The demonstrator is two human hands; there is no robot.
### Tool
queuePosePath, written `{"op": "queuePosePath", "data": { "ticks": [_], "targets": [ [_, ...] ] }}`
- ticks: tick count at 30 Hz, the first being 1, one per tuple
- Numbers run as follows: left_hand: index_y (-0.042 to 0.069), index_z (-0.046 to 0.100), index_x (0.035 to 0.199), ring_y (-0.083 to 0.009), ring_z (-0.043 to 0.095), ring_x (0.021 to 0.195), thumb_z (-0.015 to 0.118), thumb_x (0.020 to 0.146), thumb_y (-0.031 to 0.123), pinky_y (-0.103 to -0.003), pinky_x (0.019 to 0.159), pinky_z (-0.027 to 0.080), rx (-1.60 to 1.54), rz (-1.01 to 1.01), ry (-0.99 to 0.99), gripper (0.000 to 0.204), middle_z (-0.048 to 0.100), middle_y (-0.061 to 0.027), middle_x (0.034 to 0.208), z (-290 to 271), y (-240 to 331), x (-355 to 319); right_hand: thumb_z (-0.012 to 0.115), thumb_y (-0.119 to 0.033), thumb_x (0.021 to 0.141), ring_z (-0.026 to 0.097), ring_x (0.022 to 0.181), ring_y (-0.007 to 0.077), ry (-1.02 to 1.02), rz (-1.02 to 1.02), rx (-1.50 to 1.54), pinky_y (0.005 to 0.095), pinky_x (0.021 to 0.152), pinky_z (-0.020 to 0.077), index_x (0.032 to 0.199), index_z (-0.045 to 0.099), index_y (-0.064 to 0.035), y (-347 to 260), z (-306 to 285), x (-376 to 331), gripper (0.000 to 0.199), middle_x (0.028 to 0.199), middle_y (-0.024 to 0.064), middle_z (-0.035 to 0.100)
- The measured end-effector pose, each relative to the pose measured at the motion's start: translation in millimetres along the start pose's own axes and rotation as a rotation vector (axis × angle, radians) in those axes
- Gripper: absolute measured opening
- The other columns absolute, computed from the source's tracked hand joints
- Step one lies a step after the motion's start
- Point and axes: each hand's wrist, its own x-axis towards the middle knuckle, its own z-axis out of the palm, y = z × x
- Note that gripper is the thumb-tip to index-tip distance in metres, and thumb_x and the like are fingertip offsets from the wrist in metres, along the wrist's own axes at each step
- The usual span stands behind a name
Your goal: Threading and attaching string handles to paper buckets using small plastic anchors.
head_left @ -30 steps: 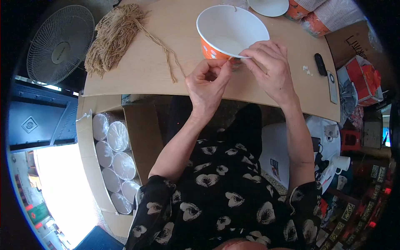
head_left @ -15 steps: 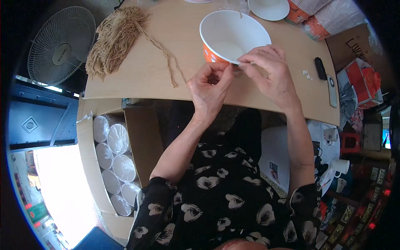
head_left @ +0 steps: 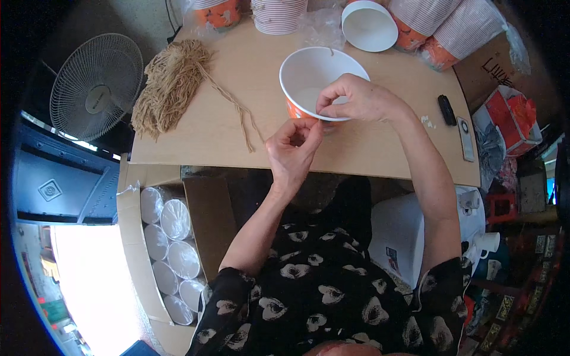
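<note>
A round paper bucket [head_left: 297, 74], white inside and orange with white marks outside, stands at the middle of the table. My left hand [head_left: 293, 155] is at its near rim from outside, thumb and index finger pinched together. From the right, my right hand [head_left: 362, 99] reaches over the opening, its curled fingertips pinching just inside the near rim, close to my left fingertips. Whatever lies between the fingers is too small or hidden to name. A short tan strand [head_left: 331, 53] shows at the far rim. Left of the bucket lies a thick bundle of tan cord [head_left: 172, 89], with loose strands trailing toward my left hand.
Stacked paper buckets [head_left: 276, 15] and a tilted white bowl [head_left: 371, 26] line the table's back, with wrapped stacks [head_left: 469, 32] at right. A black object [head_left: 446, 111] and a flat silver device [head_left: 466, 139] lie at the right edge. A fan [head_left: 98, 98] stands left, above a carton [head_left: 133, 237] of wrapped cylinders.
The view has shifted, showing more of the table's back. My right hand has moved from the rim's near right side to over the opening, its fingers now more curled. My left hand still pinches.
</note>
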Motion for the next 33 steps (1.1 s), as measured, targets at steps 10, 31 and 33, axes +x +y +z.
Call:
{"op": "queuePosePath", "data": {
  "ticks": [10,31,33],
  "targets": [
    [-0.003,0.07,0.097,0.0004,0.051,0.062,0.072,0.092,0.008,-0.016,0.056,0.04,-0.029,0.038,-0.01,0.012,0.061,0.0057,0.07,-5,0,3,0.061,-0.013,0.09,0.062,0.076,0.0121,0.129,0.017,0.032,0.0316,0.073,0.0501,0.09,0.068,0.0024,-6,13,2,0.016,0.079,0.0065,0.07],
    [-0.004,0.07,0.095,-0.0002,0.052,0.063,0.073,0.091,0.005,-0.017,0.057,0.042,0.004,0.06,-0.072,0.011,0.061,0.005,0.071,-10,4,9,0.062,-0.01,0.09,0.061,0.081,0.0098,0.04,-0.008,0.081,0.0279,0.076,0.0495,0.097,0.069,0.0026,-3,5,-3,0.017,0.085,0.0032,0.069],
    [-0.004,0.07,0.095,-0.0005,0.053,0.063,0.073,0.091,0.005,-0.017,0.057,0.042,0.021,0.053,-0.081,0.011,0.062,0.0046,0.071,-10,5,10,0.063,-0.009,0.089,0.061,0.079,0.0097,0.009,0.021,0.07,0.028,0.076,0.0495,0.096,0.069,0.003,-4,4,-2,0.015,0.083,0.0032,0.069]
  ]
}}
